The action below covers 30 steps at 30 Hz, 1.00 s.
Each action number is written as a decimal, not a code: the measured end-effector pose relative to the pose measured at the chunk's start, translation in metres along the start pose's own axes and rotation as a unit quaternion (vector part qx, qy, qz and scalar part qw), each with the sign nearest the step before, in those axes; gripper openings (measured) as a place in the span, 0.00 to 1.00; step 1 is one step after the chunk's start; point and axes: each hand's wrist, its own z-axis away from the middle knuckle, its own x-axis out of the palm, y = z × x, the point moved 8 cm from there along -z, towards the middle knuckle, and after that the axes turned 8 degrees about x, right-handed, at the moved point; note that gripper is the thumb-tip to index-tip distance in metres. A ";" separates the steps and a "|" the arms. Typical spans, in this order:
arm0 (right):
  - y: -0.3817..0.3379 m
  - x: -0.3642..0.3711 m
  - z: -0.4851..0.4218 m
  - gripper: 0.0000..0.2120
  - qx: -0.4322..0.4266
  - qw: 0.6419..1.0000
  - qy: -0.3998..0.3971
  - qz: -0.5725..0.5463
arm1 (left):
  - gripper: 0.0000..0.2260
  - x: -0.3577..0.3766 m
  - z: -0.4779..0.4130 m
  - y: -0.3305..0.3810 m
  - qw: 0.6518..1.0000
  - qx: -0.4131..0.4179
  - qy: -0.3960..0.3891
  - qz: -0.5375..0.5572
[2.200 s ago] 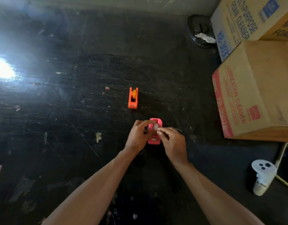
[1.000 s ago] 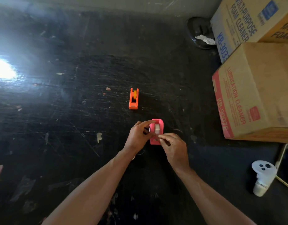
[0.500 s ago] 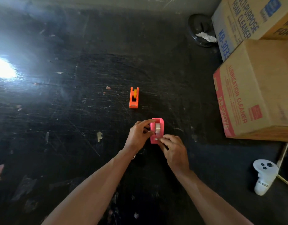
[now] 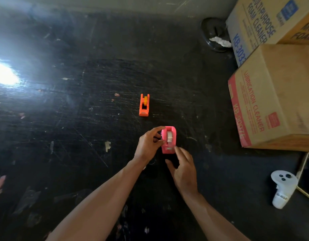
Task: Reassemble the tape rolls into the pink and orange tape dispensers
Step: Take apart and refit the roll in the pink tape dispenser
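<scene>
The fingers (image 4: 156,129) of the left hand (image 4: 149,144) curl round the left side of the pink tape dispenser (image 4: 172,146) and grip it, with the forefinger arched over its far, rounded end and the thumb against its near flank. A pale tape roll (image 4: 169,136) sits upright in the dispenser's cradle, between the two pink walls.

The right hand (image 4: 184,169) is just behind and to the right of the dispenser. Its fingers (image 4: 180,152) are loosely spread and hold nothing. The fingertips reach towards the dispenser's near cutter end, but they are blurred, and whether they touch it cannot be told.

The pink dispenser stands on the dark, scratched bench (image 4: 80,119), near the middle of the view. Farther from the person and slightly to the left, well apart from both hands, is the orange tape dispenser (image 4: 144,110), also upright, with a yellow roll (image 4: 145,101) seated in it.

On the right edge of the bench a cardboard box (image 4: 279,101) with red print stands in front of a second box (image 4: 265,23) with blue print. A black round object (image 4: 213,30) with crumpled white paper on it lies beside the far box. A white handheld controller (image 4: 282,188) lies at the near right, next to a pale cable (image 4: 305,193). A bright glare (image 4: 4,74) marks the bench at the left.
</scene>
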 end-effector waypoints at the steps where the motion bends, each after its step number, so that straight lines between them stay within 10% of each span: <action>1: 0.001 0.001 0.001 0.31 0.028 1.000 0.004 -0.013 | 0.27 -0.001 0.000 -0.002 1.000 -0.009 0.000 0.005; 14: -0.019 0.011 -0.048 0.38 0.157 0.986 0.045 -0.022 | 0.39 -0.020 -0.002 -0.021 0.936 -0.045 0.006 -0.349; 30: -0.037 0.001 -0.149 0.33 0.157 0.982 0.101 -0.009 | 0.61 -0.032 -0.021 -0.044 0.933 -0.050 -0.009 -0.356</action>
